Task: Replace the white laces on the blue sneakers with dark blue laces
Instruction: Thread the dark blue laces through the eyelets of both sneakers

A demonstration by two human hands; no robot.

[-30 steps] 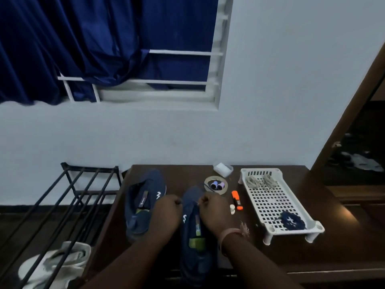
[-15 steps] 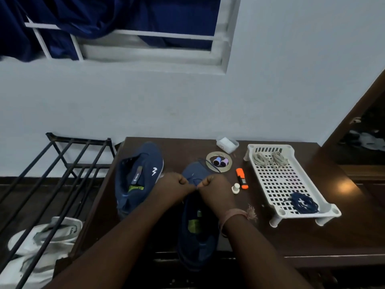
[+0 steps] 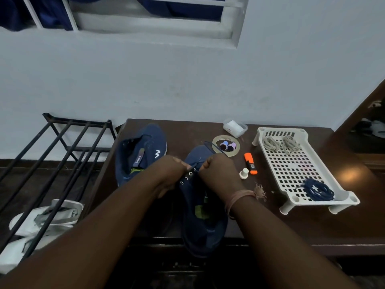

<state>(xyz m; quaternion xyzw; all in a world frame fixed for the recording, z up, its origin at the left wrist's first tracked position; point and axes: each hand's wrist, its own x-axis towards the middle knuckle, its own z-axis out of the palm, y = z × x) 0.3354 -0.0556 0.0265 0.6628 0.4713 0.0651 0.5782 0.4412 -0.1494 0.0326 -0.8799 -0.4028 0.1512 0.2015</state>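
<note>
Between both hands [image 3: 173, 172] [image 3: 217, 171], the dark lace [image 3: 208, 145] is barely discernible.

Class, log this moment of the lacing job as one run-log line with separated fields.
stage: lacing near sneaker | left hand: pinching dark blue lace | right hand: pinching lace | spare dark lace: in tray | far sneaker: unlaced

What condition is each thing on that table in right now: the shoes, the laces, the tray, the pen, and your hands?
Near sneaker: on the table, eyelets bare, being laced.
Dark blue lace: pinched by both hands at the toe end.
Far sneaker: unlaced, lying untouched.
Left hand: fingers curled, pinching the lace.
Right hand: curled, pinching the lace.
White tray: upright on its legs.
White laces: two bundles in the tray.
Spare dark blue lace: coiled in the tray.
Orange highlighter: capped, lying flat.
</note>
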